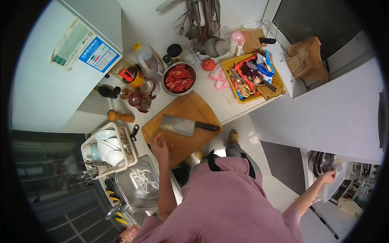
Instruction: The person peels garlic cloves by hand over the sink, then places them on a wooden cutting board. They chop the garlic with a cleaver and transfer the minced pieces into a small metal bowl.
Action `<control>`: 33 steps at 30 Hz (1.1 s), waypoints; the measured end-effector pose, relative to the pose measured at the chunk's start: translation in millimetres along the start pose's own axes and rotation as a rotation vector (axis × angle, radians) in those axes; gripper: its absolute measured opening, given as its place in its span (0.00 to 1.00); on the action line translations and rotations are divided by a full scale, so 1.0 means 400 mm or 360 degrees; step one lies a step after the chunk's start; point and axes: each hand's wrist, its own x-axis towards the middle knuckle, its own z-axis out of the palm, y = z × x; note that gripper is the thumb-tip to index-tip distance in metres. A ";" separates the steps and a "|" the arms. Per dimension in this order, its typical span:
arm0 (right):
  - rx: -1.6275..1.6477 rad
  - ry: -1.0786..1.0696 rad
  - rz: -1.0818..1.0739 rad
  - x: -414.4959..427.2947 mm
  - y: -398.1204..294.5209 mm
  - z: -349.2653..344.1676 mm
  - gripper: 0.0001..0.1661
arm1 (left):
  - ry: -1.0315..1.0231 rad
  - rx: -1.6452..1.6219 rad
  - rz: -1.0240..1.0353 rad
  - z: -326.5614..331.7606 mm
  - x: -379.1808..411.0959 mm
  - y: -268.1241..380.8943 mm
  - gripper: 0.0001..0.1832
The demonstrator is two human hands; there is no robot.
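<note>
My left hand (159, 146), holding nothing, hovers by the left edge of a wooden cutting board (194, 104), fingers loosely bent. On the board lies a cleaver (182, 126) with a black handle, and chopped pale bits, probably garlic (169, 127), sit on its blade. Beyond the board stands a steel bowl (194, 83) of cut tomato pieces (178, 79). Far to the right, my right hand (328, 177) reaches to a translucent plastic container (334, 187). Its fingers close on a small greyish item (336, 167), blurred and hard to identify. Nested steel bowls (322, 162) are beside it.
A yellow basket (232, 86) holds scissors, a knife and an onion. Bottles and jars (149, 88) crowd the back left. A dish rack (130, 152) stands beside a sink (124, 188) with pale strips in it. Whole tomato (208, 64) at the back.
</note>
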 end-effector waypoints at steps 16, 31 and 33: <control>0.0732 -0.2436 -0.1553 -1.333 -0.731 0.218 0.07 | 0.0052 -0.0076 -0.0102 -0.072 -0.049 -0.051 0.12; 0.0619 -0.2675 -0.2215 -1.536 -0.709 0.231 0.21 | 0.0172 -0.0034 -0.0169 -0.141 -0.192 -0.044 0.11; 0.0464 -0.2766 -0.2260 -1.565 -0.676 0.250 0.25 | 0.0133 -0.0007 -0.0047 -0.133 -0.163 -0.017 0.10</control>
